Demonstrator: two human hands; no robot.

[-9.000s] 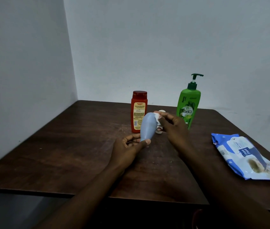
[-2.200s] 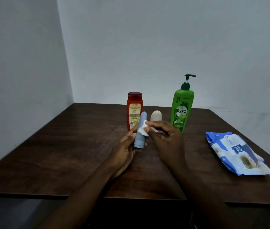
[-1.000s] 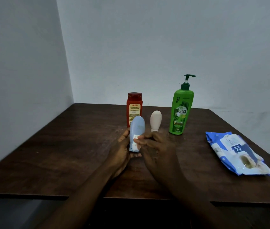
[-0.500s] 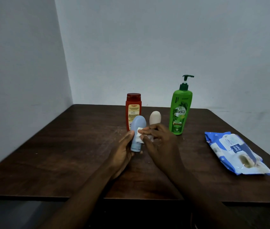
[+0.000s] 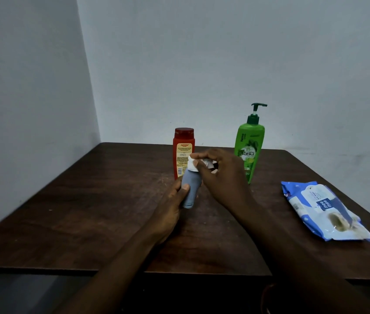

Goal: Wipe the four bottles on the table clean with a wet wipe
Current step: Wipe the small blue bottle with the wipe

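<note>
Wipe [image 5: 192,164] has climbed to the blue bottle's [image 5: 190,188] top (right hand's [image 5: 222,175] fingers pinch it); left hand's [image 5: 170,211] fingers grip its body.

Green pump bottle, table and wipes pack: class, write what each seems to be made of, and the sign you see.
Green pump bottle: probably plastic, glossy, with soft highlights and a moulded pump head. Table: looks like dark wood or veneer, low sheen, with faint grain and pale scuffs. Wipes pack: thin plastic film, shiny and crinkled.
</note>
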